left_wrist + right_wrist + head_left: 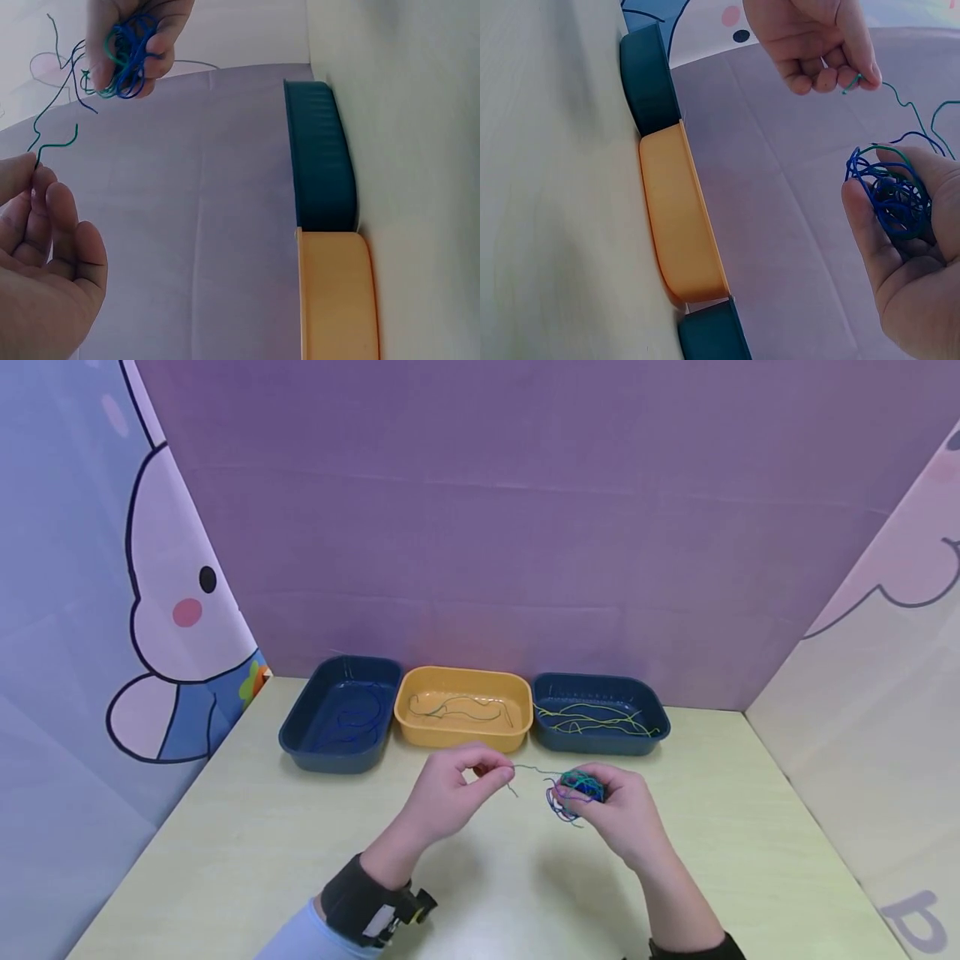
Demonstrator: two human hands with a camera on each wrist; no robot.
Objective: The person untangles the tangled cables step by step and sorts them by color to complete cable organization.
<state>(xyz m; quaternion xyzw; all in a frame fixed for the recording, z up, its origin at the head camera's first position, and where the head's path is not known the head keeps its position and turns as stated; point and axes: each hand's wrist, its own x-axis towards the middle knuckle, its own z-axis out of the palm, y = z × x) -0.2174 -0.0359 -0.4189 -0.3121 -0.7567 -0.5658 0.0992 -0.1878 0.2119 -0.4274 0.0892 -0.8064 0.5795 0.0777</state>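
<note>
My right hand [618, 806] grips a tangled bundle of blue and green strings [583, 787], with loops sticking out past the fingers. From that bundle a green string [536, 768] runs across to my left hand [457, 789], which pinches it between thumb and forefinger; a short tail hangs below the pinch. In the left wrist view the green string [56, 145] bends just beyond the fingertips. The right wrist view has the blue loops [896, 199] lying between thumb and fingers. Both hands are above the table, in front of the trays.
Along the back of the table [495, 877] stand a left blue tray [330, 760] with blue strings, a yellow tray [457, 739] with green strings, and a right blue tray [600, 743] with yellow strings. A purple cloth wall [480, 527] rises behind them.
</note>
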